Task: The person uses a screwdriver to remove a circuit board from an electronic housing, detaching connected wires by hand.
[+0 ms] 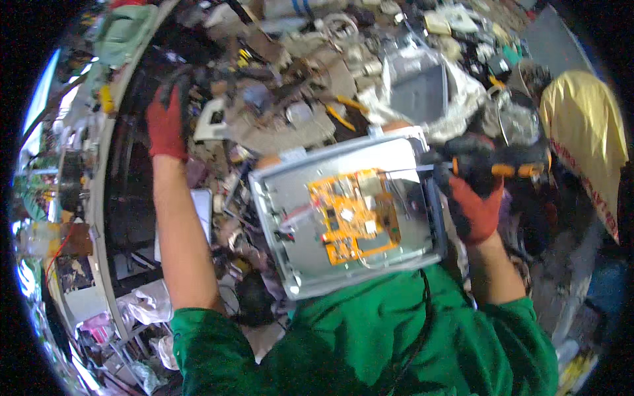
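Observation:
A shallow grey housing (290, 261), like the back shell of a flat device, lies tilted across my lap. Inside it sits an orange circuit board (347, 214) with chips and thin wires. My right hand (475, 195), in a red and black glove, is closed around a screwdriver (522, 165) with a black and orange handle. The shaft points left over the housing's right rim. My left hand (170, 122), gloved alike, reaches out at the far left, away from the housing. Its dark fingertips merge with the dark surface behind, so their grip does not show.
Mixed scrap and parts crowd the ground ahead, among them yellow-handled pliers (343, 113). A white plastic sack (462, 109) holds a dark grey panel (421, 94). At right stands a yellow sack (581, 122). A long pale edge (99, 198) runs down the left side.

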Motion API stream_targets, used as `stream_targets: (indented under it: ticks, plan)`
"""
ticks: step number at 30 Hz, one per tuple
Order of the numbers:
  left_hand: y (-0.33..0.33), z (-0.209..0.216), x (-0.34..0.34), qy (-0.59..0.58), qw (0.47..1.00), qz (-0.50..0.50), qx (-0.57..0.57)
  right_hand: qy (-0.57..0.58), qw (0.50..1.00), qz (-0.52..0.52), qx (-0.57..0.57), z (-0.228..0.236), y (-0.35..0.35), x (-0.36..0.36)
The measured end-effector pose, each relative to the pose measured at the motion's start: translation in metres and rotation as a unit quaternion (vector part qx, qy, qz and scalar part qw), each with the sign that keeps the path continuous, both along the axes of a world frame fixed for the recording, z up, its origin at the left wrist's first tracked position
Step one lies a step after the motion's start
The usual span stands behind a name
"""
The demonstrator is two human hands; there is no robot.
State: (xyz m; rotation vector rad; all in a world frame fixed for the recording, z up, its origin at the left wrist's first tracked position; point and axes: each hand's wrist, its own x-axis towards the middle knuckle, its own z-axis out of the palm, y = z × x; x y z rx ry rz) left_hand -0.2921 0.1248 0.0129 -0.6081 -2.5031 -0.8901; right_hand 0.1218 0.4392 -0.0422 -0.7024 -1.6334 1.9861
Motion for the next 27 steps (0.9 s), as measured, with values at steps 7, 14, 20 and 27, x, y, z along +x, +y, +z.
stream_targets:
  ticks: [7, 14, 20, 27]
  plan:
    - [-0.002, 0.001, 0.200, -0.196, 0.953, -0.233, 0.011, -0.005, 0.986, 0.072, 0.152, -0.007, 0.016, 0.036]
    - [0.035, 0.010, 0.257, -0.164, 0.901, -0.400, -0.042, -0.004, 0.961, 0.203, 0.186, -0.003, 0.006, 0.068]
    - [0.060, -0.002, 0.271, -0.097, 0.873, -0.459, -0.135, -0.030, 0.899, 0.264, 0.349, 0.017, -0.011, 0.082]
    - [0.070, -0.008, 0.293, -0.104, 0.859, -0.459, -0.203, -0.096, 0.886, 0.302, 0.338, 0.035, -0.028, 0.074]
